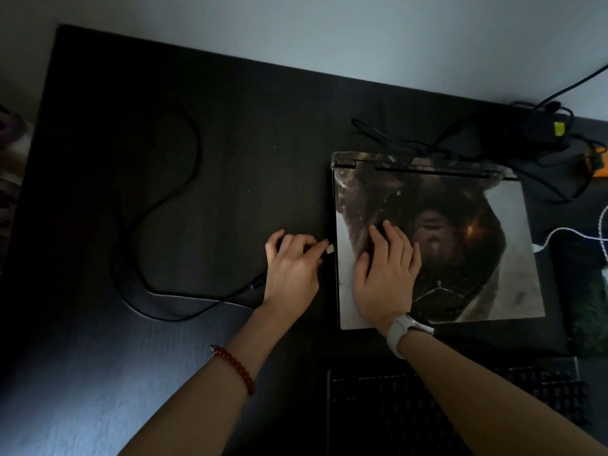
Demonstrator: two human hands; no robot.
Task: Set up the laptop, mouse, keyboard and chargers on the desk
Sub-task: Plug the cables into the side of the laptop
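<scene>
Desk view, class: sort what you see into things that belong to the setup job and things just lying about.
Belongs to the job:
laptop, lid closed
black cable, plug end in the left hand
right hand, resting on the lid
keyboard
charger brick
white cable

Lying about:
orange object at the desk's right edge
</scene>
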